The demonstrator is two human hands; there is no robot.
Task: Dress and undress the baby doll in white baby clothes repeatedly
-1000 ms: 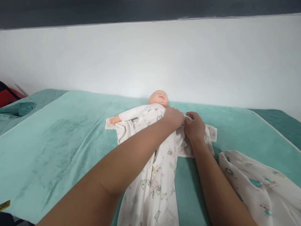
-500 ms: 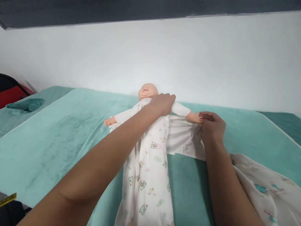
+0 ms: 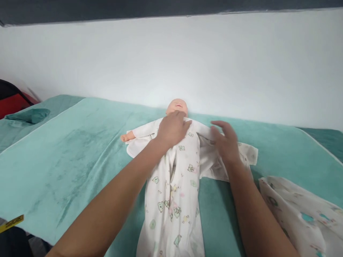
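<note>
A baby doll (image 3: 178, 104) lies on its back, dressed in a white sleepsuit (image 3: 174, 192) with small animal prints. My left hand (image 3: 173, 129) rests on its upper chest just below the chin, thumb spread from the fingers. Slightly blurred, my right hand (image 3: 226, 141) is over the doll's arm on the right, fingers and thumb apart; that arm's end is hidden behind it. Beneath that arm a white printed baby shirt (image 3: 213, 162) is spread out, one short sleeve showing beyond my wrist. The doll's other arm (image 3: 128, 136) stretches out to the left.
Teal cloth (image 3: 80, 157) covers the bed, which meets a white wall (image 3: 171, 60). Another printed white cloth (image 3: 297, 214) lies bunched at lower right. A red and black bag (image 3: 13, 101) is at far left, and a yellow strip (image 3: 12, 223) at lower left.
My right hand has let go of the doll's hand and moved left along its arm, fingers spreading. My left hand has shifted from the doll's shoulder onto its chest.
</note>
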